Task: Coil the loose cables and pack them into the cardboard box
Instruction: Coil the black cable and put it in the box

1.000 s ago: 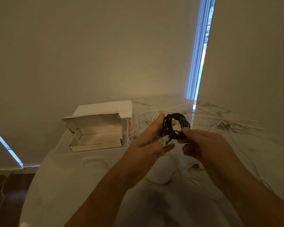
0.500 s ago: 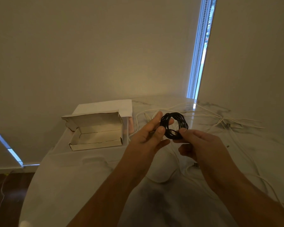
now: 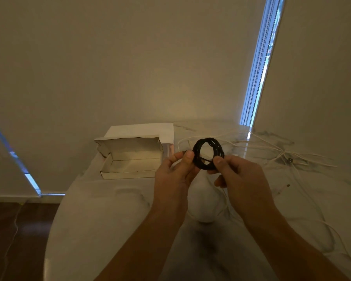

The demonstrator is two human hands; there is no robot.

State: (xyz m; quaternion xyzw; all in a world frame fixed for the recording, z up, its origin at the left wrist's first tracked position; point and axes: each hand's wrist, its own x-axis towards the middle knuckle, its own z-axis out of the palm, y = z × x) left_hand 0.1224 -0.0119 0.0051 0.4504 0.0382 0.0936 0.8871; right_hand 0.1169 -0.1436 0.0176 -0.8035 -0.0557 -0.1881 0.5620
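A black cable wound into a tight round coil (image 3: 215, 143) is held up above the white marble table (image 3: 101, 220). My left hand (image 3: 175, 173) pinches its left side between thumb and fingers. My right hand (image 3: 239, 175) pinches its lower right side. The open cardboard box (image 3: 130, 171) stands on the table to the left of my hands, its lid flap raised and its inside bare. Loose white cables (image 3: 276, 155) lie tangled on the table behind and to the right of the coil.
A flat white envelope or sheet (image 3: 148, 129) lies behind the box. More white cable (image 3: 332, 236) trails along the table's right side. The table's rounded left edge drops to a dark wooden floor (image 3: 12, 240). Walls stand close behind, with a narrow window strip (image 3: 257, 74).
My left hand has shifted from open fingers alongside the coil to a pinch on its left side. The coil has turned to face me as a full ring and risen slightly.
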